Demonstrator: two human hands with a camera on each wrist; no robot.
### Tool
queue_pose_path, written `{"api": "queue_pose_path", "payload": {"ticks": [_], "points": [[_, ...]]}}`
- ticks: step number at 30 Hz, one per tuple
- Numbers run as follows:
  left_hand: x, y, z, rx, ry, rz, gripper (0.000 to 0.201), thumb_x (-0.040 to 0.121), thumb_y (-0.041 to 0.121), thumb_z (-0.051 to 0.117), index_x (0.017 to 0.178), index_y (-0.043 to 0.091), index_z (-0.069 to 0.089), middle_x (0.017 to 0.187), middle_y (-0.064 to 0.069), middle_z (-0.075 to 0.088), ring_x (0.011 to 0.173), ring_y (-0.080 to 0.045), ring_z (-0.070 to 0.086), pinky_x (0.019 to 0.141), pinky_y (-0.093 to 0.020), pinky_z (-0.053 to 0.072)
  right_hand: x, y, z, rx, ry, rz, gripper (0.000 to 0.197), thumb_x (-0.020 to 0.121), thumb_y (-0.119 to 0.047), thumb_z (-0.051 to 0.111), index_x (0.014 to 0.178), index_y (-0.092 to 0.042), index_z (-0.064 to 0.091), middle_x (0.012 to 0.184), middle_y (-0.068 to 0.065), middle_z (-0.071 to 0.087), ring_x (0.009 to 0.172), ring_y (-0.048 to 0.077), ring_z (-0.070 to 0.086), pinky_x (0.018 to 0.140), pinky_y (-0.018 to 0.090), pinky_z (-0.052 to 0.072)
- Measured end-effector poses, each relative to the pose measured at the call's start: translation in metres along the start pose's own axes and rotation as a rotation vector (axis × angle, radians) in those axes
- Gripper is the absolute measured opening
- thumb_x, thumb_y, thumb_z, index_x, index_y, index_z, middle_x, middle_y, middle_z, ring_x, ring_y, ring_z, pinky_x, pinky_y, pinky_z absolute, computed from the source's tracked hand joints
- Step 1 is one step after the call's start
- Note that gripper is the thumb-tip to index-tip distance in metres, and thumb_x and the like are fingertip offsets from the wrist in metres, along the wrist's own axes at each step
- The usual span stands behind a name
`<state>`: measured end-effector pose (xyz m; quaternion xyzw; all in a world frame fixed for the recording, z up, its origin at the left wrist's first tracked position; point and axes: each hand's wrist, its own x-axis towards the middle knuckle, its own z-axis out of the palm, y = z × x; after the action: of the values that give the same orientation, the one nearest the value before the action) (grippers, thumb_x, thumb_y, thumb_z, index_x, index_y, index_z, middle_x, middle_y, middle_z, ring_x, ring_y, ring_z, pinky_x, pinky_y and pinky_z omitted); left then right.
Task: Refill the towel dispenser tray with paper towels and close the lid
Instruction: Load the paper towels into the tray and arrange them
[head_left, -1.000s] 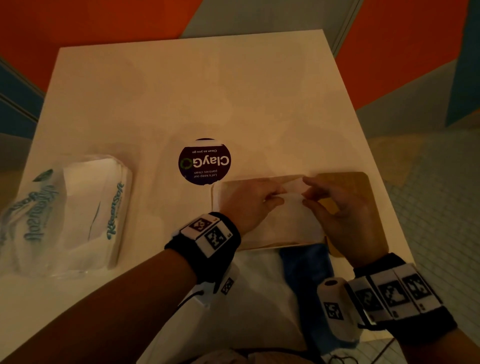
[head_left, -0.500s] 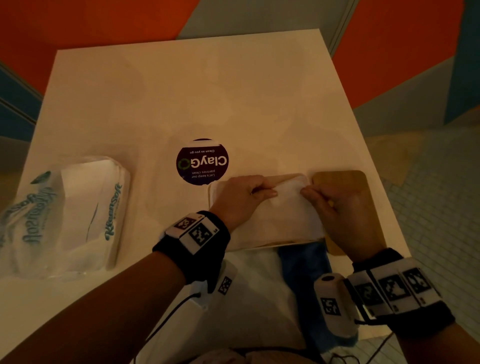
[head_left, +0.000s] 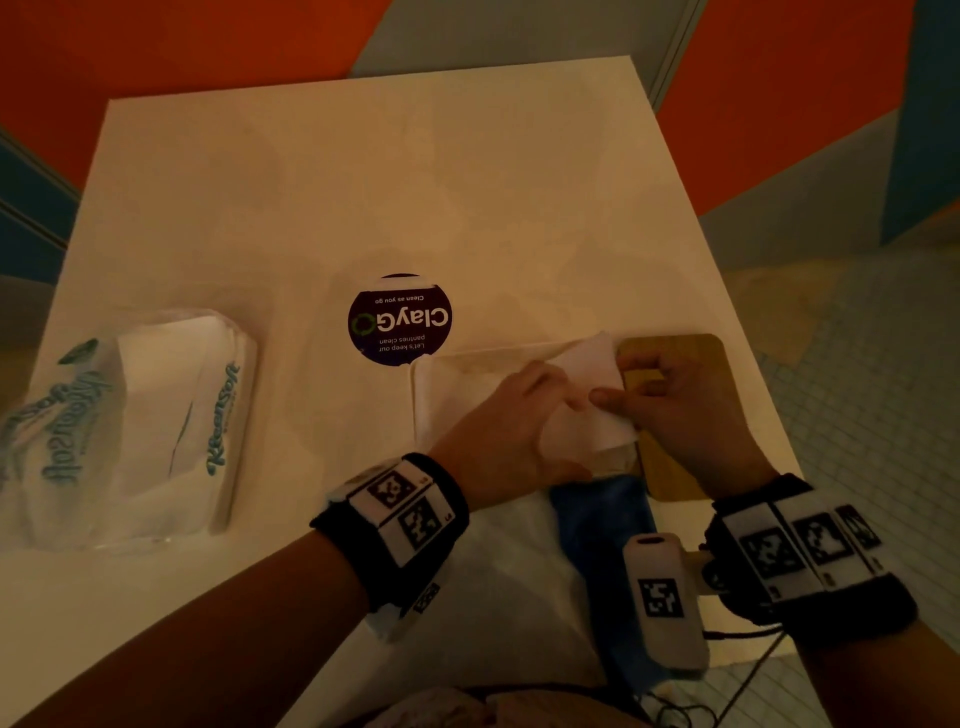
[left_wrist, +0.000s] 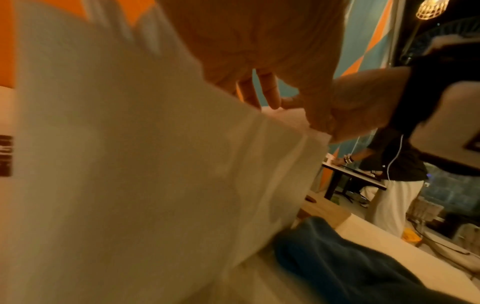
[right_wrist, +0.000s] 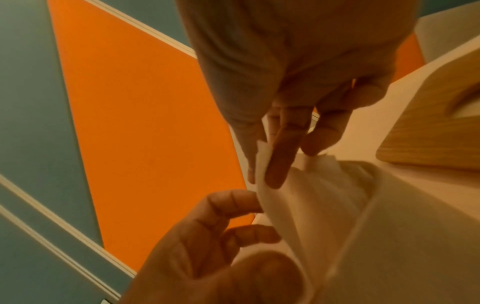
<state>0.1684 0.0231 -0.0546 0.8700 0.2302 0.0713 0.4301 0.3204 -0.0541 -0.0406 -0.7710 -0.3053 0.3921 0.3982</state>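
- Head view: my left hand (head_left: 511, 415) lies on the towels (head_left: 587, 395) in the tray (head_left: 423, 400), at the counter's (head_left: 363, 182) near right. Its fingers curl on the top sheet; whether they pinch it I cannot tell from here.
- My right hand (head_left: 675, 410) pinches the right edge of the top sheet, thumb on top, and holds it raised above the stack.
- The wooden lid (head_left: 680, 358) lies flat on the counter, touching the tray's right side and partly under my right hand. It is off the tray.
- The open towel pack (head_left: 135, 415) sits well apart at the counter's left, with sheets in it. A round sticker (head_left: 400, 319) lies just behind the tray.
- Progress, as a judgement: towels are in the tray, but the top sheet is not settled. Left to do: flatten or free that sheet, then fit the lid.
- Change: half a second ago the sheet lay lower under both hands; it is now lifted and drawn toward the lid, and my right hand has shifted right over the lid.
- Left wrist view: blurred. White towel fills the left; my right hand (left_wrist: 345, 111) grips its upper edge.
- Right wrist view: my right fingers (right_wrist: 280, 156) pinch a thin sheet edge. My left fingertips (right_wrist: 233, 200) touch the same sheet, loosely curled, no firm grip shown. The lid (right_wrist: 428, 131) lies at the right.
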Motion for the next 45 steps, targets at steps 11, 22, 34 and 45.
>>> {"api": "queue_pose_path", "payload": {"ticks": [11, 22, 34, 45], "points": [[-0.001, 0.001, 0.005, 0.010, 0.047, -0.032, 0.020, 0.082, 0.021, 0.062, 0.097, 0.008, 0.063, 0.110, -0.007, 0.055, 0.092, -0.009, 0.047, 0.073, -0.005, 0.030, -0.003, -0.005, -0.001, 0.066, 0.018, -0.015, 0.021, 0.086, -0.014, 0.059, 0.105, -0.018, 0.054, 0.078, -0.009, 0.059, 0.063, 0.010, 0.058, 0.055, 0.022, 0.050], [0.006, -0.007, 0.001, -0.099, 0.063, -0.025, 0.013, 0.078, 0.012, 0.064, 0.083, 0.001, 0.069, 0.088, -0.016, 0.066, 0.072, -0.008, 0.050, 0.068, -0.001, 0.034, -0.016, -0.004, -0.013, 0.207, -0.206, 0.089, 0.057, 0.073, -0.004, 0.067, 0.123, -0.026, 0.049, 0.088, -0.001, 0.068, 0.078, 0.002, 0.066, 0.064, 0.015, 0.050], [0.004, 0.006, 0.007, -0.379, 0.105, -0.205, 0.030, 0.071, 0.019, 0.074, 0.094, 0.018, 0.055, 0.100, 0.006, 0.055, 0.093, -0.014, 0.058, 0.068, -0.021, 0.052, -0.018, 0.003, -0.016, 0.332, -0.394, 0.079, 0.062, 0.060, -0.005, 0.071, 0.116, -0.025, 0.054, 0.086, -0.010, 0.075, 0.088, 0.008, 0.069, 0.064, 0.016, 0.054], [0.005, 0.008, 0.005, -0.474, 0.117, -0.239, 0.040, 0.064, 0.016, 0.079, 0.091, 0.022, 0.050, 0.095, 0.005, 0.057, 0.089, -0.011, 0.060, 0.069, -0.019, 0.054, -0.018, 0.005, -0.011, 0.300, -0.391, 0.010, 0.046, 0.078, 0.016, 0.052, 0.100, -0.023, 0.058, 0.080, -0.013, 0.073, 0.079, -0.004, 0.067, 0.063, 0.010, 0.052]]}}
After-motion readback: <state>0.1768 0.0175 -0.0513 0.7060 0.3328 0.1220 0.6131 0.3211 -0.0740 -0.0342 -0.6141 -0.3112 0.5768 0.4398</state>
